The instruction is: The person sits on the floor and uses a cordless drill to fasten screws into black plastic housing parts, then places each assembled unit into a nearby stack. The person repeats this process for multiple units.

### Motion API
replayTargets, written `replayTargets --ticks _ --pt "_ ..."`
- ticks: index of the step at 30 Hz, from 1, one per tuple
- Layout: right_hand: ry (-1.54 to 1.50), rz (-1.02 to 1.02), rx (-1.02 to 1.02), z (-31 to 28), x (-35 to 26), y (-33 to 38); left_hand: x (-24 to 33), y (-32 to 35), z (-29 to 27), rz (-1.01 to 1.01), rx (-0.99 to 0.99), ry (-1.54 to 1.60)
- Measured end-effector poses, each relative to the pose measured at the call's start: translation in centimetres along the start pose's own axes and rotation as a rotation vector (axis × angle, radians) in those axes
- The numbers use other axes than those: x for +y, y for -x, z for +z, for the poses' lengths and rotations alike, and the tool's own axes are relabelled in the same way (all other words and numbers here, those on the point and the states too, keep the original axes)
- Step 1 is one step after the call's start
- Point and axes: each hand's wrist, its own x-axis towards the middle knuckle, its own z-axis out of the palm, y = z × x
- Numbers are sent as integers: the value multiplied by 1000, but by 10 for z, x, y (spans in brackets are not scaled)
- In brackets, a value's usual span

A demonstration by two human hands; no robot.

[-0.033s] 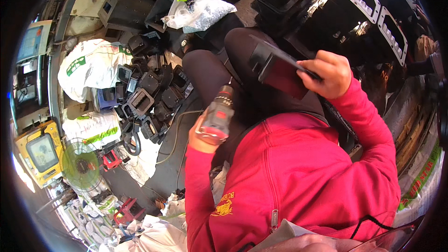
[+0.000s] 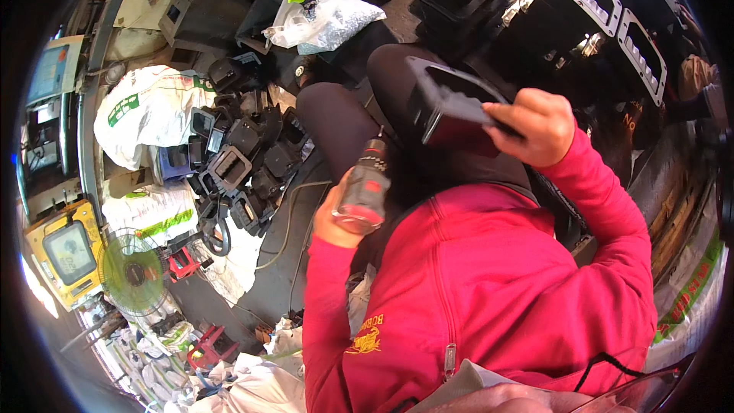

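Observation:
A black box-shaped housing (image 2: 453,118) with a flanged, open rim is tilted above my thighs. My right hand (image 2: 539,128) is closed on its near right edge, fingers curled over the rim. Lower and to the left, my left hand (image 2: 336,218) grips a black, grey and red cordless drill (image 2: 364,195). The drill's bit points up and away from me, with a gap between it and the housing. My left fingers are partly hidden behind the drill body.
Several black housings (image 2: 245,138) lie heaped at the left, beside a white sack (image 2: 149,111). A clear plastic bag (image 2: 329,19) of small metal parts sits ahead. Larger black housings (image 2: 569,38) stand at the far right. A green fan (image 2: 134,271) and a cable (image 2: 287,222) are at left.
My right hand has turned the housing so its open rim shows more. The drill in my left hand has shifted slightly to the right and up.

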Motion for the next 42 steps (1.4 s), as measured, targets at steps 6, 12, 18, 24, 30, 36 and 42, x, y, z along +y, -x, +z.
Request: replayTargets --ticks 6,12,18,24,30,36,42 --pt "-79 -231 -142 46 -14 36 18 -11 22 2 -233 26" --pt "-232 -108 -125 56 -17 46 14 -50 -9 68 -47 272" --pt "-260 589 219 29 -1 45 37 -112 34 -211 -381 816" --pt "-628 696 -42 45 4 61 44 -103 51 -130 -175 1052" --pt "-768 563 82 39 4 47 46 -112 46 -161 -232 1182" --pt "-950 719 -8 44 5 38 47 -117 46 -228 -168 1199" --pt "-1289 627 -161 43 -7 16 40 -120 4 -184 9 1008"
